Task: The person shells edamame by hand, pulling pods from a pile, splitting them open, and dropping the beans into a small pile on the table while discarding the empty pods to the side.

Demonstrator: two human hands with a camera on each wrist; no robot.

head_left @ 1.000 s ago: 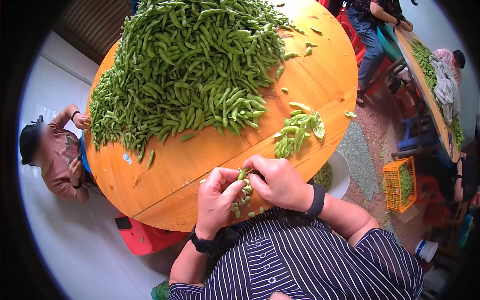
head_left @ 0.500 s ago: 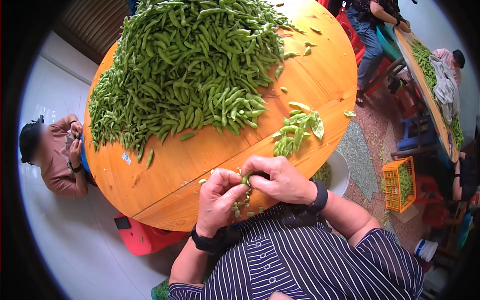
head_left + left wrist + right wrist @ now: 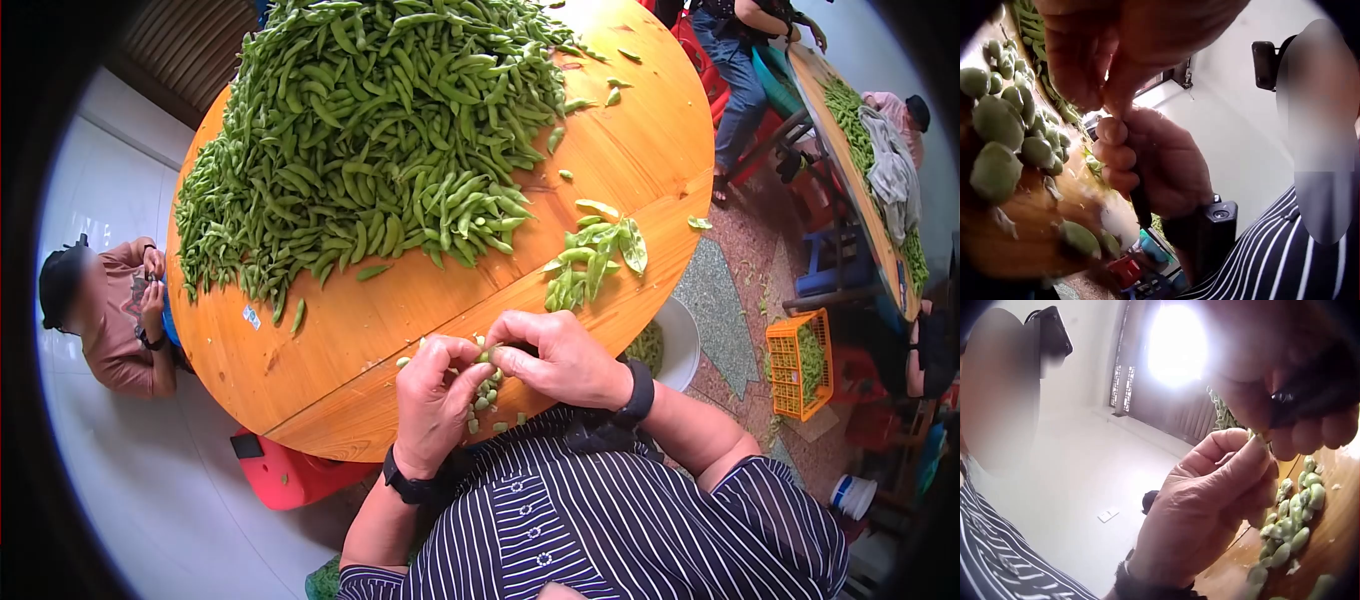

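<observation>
In the head view the left hand (image 3: 432,400) and right hand (image 3: 565,362) meet at the near edge of the table. Their fingertips pinch a small green pod (image 3: 484,352), largely hidden by the fingers. A dark object (image 3: 1140,203) lies in the curled fingers of the right hand (image 3: 1163,162) in the left wrist view; its full shape cannot be told. Below the hands, loose shelled beans (image 3: 1291,519) lie on the wood. A big heap of pods (image 3: 370,140) covers the far side, and a small pile of opened pods (image 3: 590,262) is at right.
The round wooden table (image 3: 330,370) has a white tub (image 3: 680,345) beside its right edge. A red stool (image 3: 300,480) stands at lower left, an orange crate (image 3: 798,365) on the floor at right. Another person (image 3: 125,310) sits at left; a second table (image 3: 850,180) is at right.
The fingertips have shifted slightly, and less of the pod shows between them. At left the other person's hands have come together; at upper right a person's arm has moved.
</observation>
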